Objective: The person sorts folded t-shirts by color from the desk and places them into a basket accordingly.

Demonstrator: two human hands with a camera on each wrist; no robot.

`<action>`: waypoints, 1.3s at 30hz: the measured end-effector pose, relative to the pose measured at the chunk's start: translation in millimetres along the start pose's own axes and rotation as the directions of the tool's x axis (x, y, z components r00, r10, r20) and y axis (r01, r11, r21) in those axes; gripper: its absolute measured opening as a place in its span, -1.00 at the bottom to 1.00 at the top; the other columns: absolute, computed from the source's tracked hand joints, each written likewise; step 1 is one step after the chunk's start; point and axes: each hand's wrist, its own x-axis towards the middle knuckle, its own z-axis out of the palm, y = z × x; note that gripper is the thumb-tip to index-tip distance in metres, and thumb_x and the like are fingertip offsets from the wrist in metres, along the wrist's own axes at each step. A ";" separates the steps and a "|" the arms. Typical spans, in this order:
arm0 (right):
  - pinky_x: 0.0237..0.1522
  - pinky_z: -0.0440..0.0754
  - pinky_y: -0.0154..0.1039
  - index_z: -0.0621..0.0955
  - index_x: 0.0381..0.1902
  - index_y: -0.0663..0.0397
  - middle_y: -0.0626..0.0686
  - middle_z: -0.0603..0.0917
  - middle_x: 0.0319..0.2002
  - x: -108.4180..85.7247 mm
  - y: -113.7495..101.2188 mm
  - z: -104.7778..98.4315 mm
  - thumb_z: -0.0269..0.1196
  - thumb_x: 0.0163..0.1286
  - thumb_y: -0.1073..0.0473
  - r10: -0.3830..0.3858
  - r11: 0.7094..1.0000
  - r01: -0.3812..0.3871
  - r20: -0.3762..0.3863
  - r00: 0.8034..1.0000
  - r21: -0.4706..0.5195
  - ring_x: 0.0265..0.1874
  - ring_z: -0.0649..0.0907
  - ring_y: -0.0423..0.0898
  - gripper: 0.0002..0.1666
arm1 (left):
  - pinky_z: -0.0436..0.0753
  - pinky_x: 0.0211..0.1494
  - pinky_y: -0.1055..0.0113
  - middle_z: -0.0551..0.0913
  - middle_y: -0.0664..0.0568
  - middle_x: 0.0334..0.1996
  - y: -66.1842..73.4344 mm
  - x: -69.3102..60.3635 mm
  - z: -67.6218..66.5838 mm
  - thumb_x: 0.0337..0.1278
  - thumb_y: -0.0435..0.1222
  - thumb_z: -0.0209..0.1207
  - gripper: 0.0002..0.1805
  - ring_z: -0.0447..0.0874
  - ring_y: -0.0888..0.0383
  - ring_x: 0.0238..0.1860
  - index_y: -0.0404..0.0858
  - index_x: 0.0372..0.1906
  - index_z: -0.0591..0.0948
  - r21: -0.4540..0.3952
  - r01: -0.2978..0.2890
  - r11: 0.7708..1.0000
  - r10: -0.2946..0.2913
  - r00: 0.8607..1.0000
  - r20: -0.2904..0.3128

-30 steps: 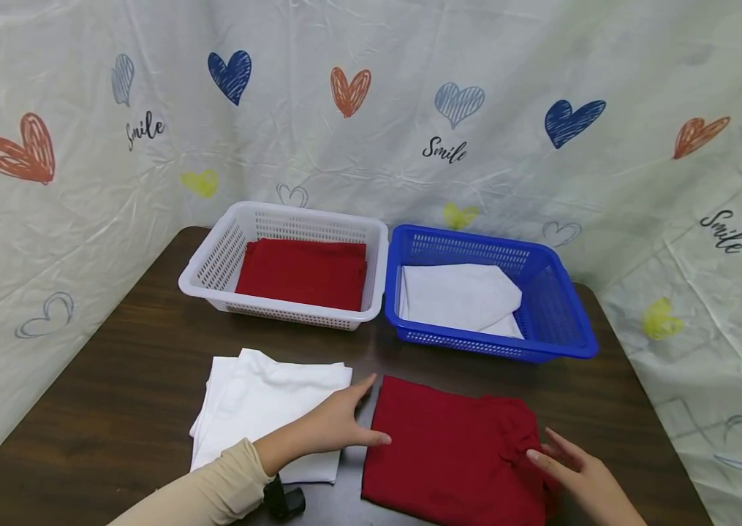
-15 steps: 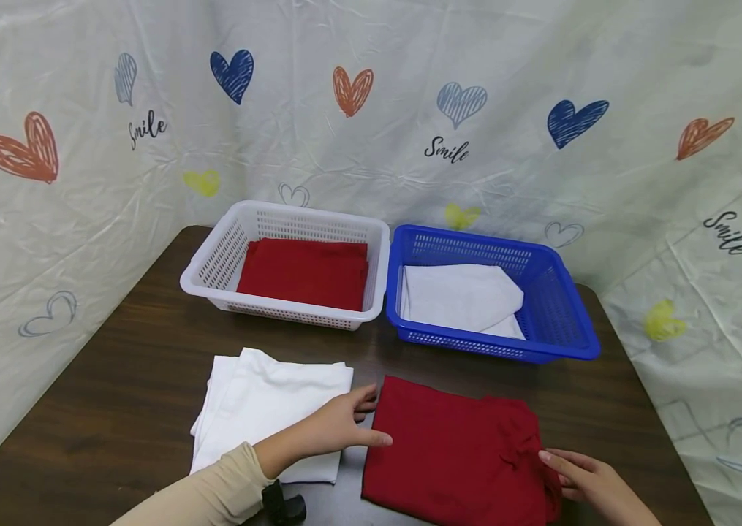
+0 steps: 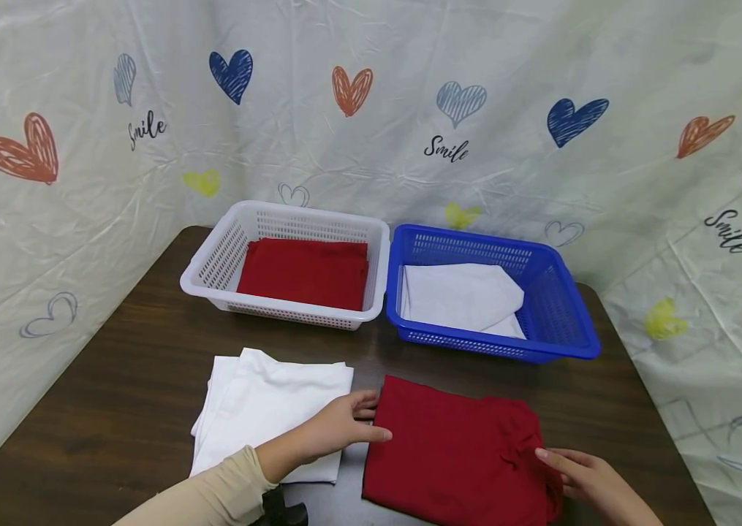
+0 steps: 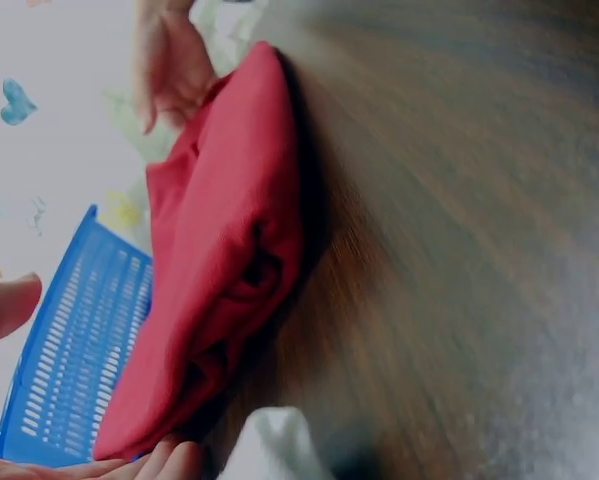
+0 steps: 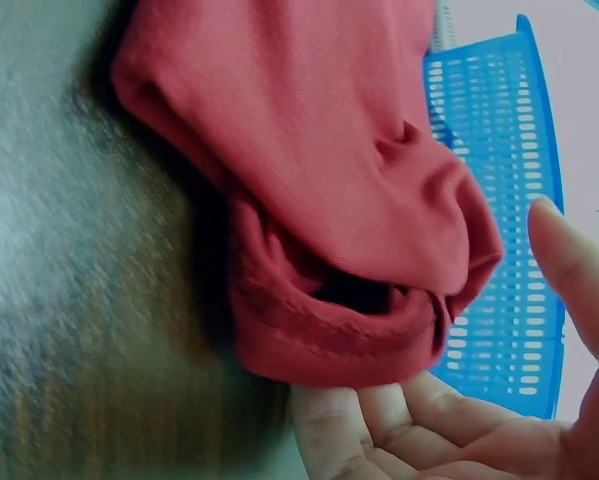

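Observation:
A folded red garment (image 3: 449, 446) lies on the table between my two hands. My left hand (image 3: 334, 431) is at its left edge, thumb over the cloth and fingers beside the edge. In the left wrist view, the thumb (image 4: 7, 305) stands apart from the cloth. My right hand (image 3: 594, 482) is at the bunched right end. In the right wrist view, its fingertips (image 5: 334, 415) touch the hem from below, while the thumb stays off the fabric. Folded white cloth (image 3: 272, 402) lies left of the red garment, partly behind my left forearm.
At the back, a white basket (image 3: 194, 281) holds folded red cloth (image 3: 308, 272). Beside it, a blue basket (image 3: 558, 292) holds folded white cloth (image 3: 459, 296). A printed curtain (image 3: 371, 161) hangs behind the dark wooden table (image 3: 94, 409).
The fingers of my left hand have drawn in to the red garment's left edge. My right hand has lowered slightly to its right end. The garment has hardly moved.

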 end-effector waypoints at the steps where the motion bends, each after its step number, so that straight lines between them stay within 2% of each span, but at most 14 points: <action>1: 0.11 0.66 0.09 0.31 0.26 0.72 0.54 0.46 0.24 -0.1 -0.7 0.9 0.06 0.50 -0.23 0.001 1.000 -0.001 -0.002 1.000 0.003 0.17 0.59 0.25 -0.04 | 0.55 0.34 -0.03 0.42 -0.25 0.38 0.2 -0.1 0.5 0.14 -0.20 0.35 -0.15 0.46 -0.16 0.36 -0.43 0.45 0.26 -0.006 0.003 1.000 -0.003 1.000 -0.002; 4: 0.11 0.66 0.10 0.32 0.24 0.72 0.53 0.50 0.20 -0.4 -3.1 3.5 0.08 0.49 -0.21 0.001 1.000 -0.001 0.004 1.000 0.003 0.15 0.61 0.23 -0.05 | 0.55 0.34 -0.04 0.43 -0.26 0.36 1.4 -0.1 2.2 0.13 -0.21 0.35 -0.17 0.46 -0.17 0.35 -0.44 0.43 0.27 -0.025 0.015 1.000 -0.015 1.000 -0.010; 10: 0.16 0.62 0.15 0.28 0.26 0.75 0.54 0.49 0.21 -1.3 -8.5 7.0 0.10 0.49 -0.19 -0.004 1.000 0.004 0.048 0.999 -0.005 0.20 0.58 0.31 -0.04 | 0.61 0.28 0.02 0.48 -0.27 0.30 3.1 0.4 4.5 0.12 -0.26 0.35 -0.19 0.51 -0.12 0.30 -0.48 0.41 0.28 -0.082 0.044 0.996 -0.046 0.999 -0.022; 13: 0.16 0.62 0.15 0.29 0.28 0.70 0.48 0.54 0.19 -1.8 -9.7 7.4 0.13 0.48 -0.18 -0.013 1.000 0.013 0.044 0.999 0.016 0.18 0.60 0.25 -0.07 | 0.64 0.25 0.07 0.50 -0.27 0.29 3.2 0.7 4.9 0.13 -0.27 0.34 -0.20 0.55 -0.06 0.26 -0.50 0.40 0.28 -0.118 0.054 0.992 -0.057 0.998 -0.021; 17: 0.06 0.66 -0.03 0.45 0.20 0.52 0.17 0.67 0.02 -1.1 -7.8 5.3 0.13 0.49 -0.14 -0.054 0.998 0.050 0.102 0.993 0.045 0.02 0.64 0.00 -0.25 | 0.66 0.21 0.10 0.48 -0.30 0.30 3.4 1.0 5.7 0.12 -0.30 0.34 -0.20 0.59 -0.02 0.21 -0.52 0.40 0.26 -0.165 0.068 0.984 -0.072 0.997 -0.020; 20: -0.04 0.64 -0.17 0.51 0.12 0.44 -0.02 0.67 -0.09 0.9 -5.3 4.0 0.14 0.48 -0.10 -0.078 0.996 0.068 0.157 0.985 0.065 -0.09 0.63 -0.14 -0.36 | 0.68 0.18 0.10 0.46 -0.35 0.31 3.3 2.3 5.9 0.12 -0.33 0.33 -0.20 0.62 -0.01 0.18 -0.55 0.39 0.26 -0.202 0.082 0.976 -0.089 0.996 -0.025; 23: -0.09 0.65 -0.21 0.49 0.13 0.49 -0.04 0.69 -0.11 3.3 -4.0 4.7 0.18 0.45 -0.08 -0.093 0.995 0.086 0.155 0.984 0.054 -0.14 0.63 -0.20 -0.34 | 0.68 0.18 0.09 0.46 -0.35 0.31 2.4 4.4 5.8 0.13 -0.34 0.33 -0.22 0.64 0.01 0.17 -0.56 0.39 0.27 -0.243 0.098 0.965 -0.108 0.994 -0.026; 29: -0.15 0.69 -0.20 0.45 0.16 0.61 0.00 0.74 -0.14 5.1 -3.0 7.4 0.22 0.42 -0.03 -0.148 0.989 0.146 0.159 0.976 0.025 -0.20 0.68 -0.19 -0.27 | 0.61 0.28 0.03 0.58 -0.21 0.21 -2.5 8.4 5.6 0.18 -0.31 0.29 -0.25 0.62 0.05 0.15 -0.56 0.38 0.27 -0.330 0.118 0.937 -0.123 0.992 0.006; 32: -0.18 0.71 -0.19 0.43 0.16 0.64 0.00 0.75 -0.16 5.1 -3.5 8.0 0.23 0.42 -0.01 -0.168 0.986 0.166 0.176 0.970 0.023 -0.23 0.71 -0.16 -0.27 | 0.58 0.32 -0.02 0.61 -0.19 0.17 -4.6 10.5 7.5 0.19 -0.32 0.26 -0.28 0.61 0.03 0.16 -0.57 0.37 0.28 -0.388 0.128 0.913 -0.128 0.991 0.027; 36: -0.20 0.73 -0.17 0.40 0.18 0.69 0.03 0.76 -0.17 6.0 -4.9 8.5 0.25 0.41 0.00 -0.166 0.985 0.170 0.175 0.970 -0.007 -0.25 0.73 -0.14 -0.23 | 0.53 0.36 -0.07 0.61 -0.20 0.16 -4.9 12.5 10.0 0.21 -0.34 0.21 -0.30 0.61 0.02 0.16 -0.58 0.38 0.26 -0.456 0.156 0.877 -0.142 0.988 0.063; 39: -0.19 0.73 -0.16 0.39 0.19 0.68 0.04 0.77 -0.17 6.6 -5.8 8.6 0.24 0.42 0.01 -0.150 0.988 0.156 0.166 0.975 -0.021 -0.25 0.73 -0.13 -0.23 | 0.53 0.36 -0.04 0.61 -0.18 0.16 -3.7 13.4 10.7 0.22 -0.37 0.19 -0.33 0.62 0.06 0.13 -0.56 0.37 0.28 -0.473 0.165 0.865 -0.139 0.986 0.090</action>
